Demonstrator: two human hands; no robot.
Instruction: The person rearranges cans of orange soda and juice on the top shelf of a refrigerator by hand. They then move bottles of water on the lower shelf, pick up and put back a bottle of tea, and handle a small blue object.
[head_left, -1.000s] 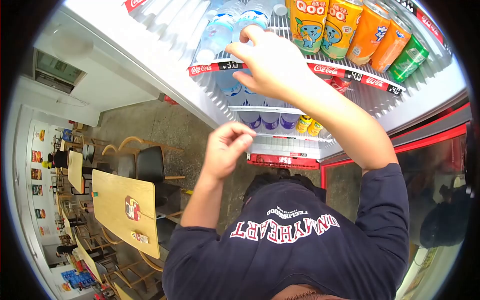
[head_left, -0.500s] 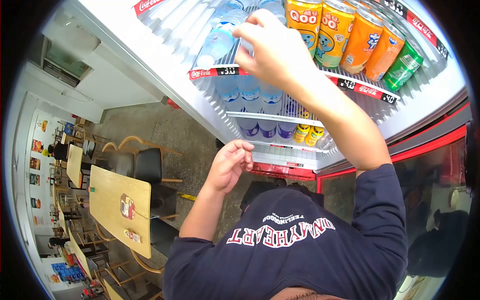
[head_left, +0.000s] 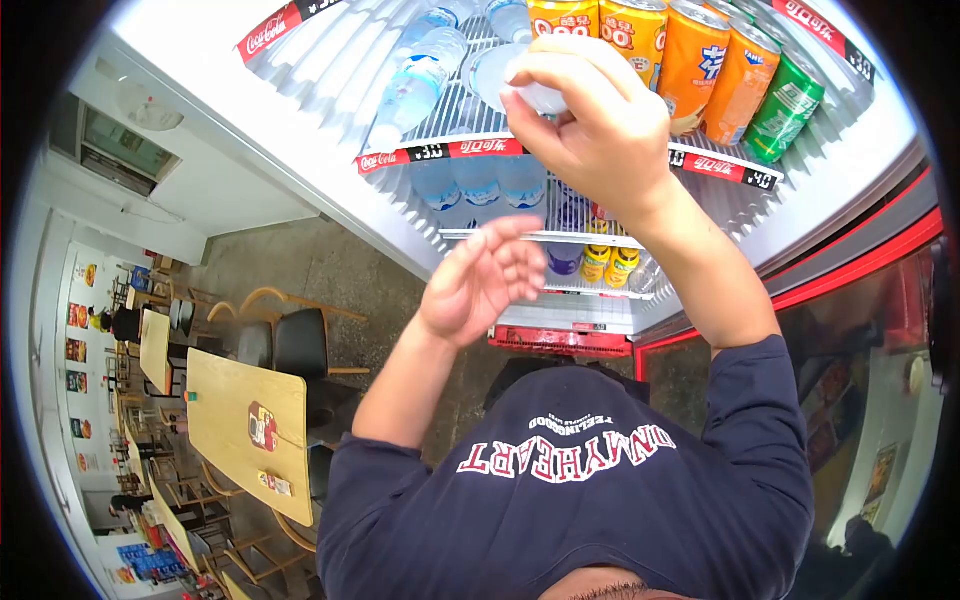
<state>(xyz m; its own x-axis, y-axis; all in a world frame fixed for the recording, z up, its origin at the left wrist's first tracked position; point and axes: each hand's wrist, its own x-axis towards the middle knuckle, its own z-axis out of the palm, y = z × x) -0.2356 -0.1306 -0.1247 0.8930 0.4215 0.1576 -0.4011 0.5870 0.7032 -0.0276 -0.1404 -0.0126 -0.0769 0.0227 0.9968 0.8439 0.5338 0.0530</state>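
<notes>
Head view: right hand (head_left: 592, 130) grips a clear, pale water bottle (head_left: 492, 72), base outward.

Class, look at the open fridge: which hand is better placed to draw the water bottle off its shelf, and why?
The right hand: its fingers are closed round the water bottle at the shelf front. The left hand is open, empty and lower down.

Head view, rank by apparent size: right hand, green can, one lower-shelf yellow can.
1. right hand, gripping the water bottle, nearest the camera.
2. green can.
3. yellow can, farther away.
</notes>
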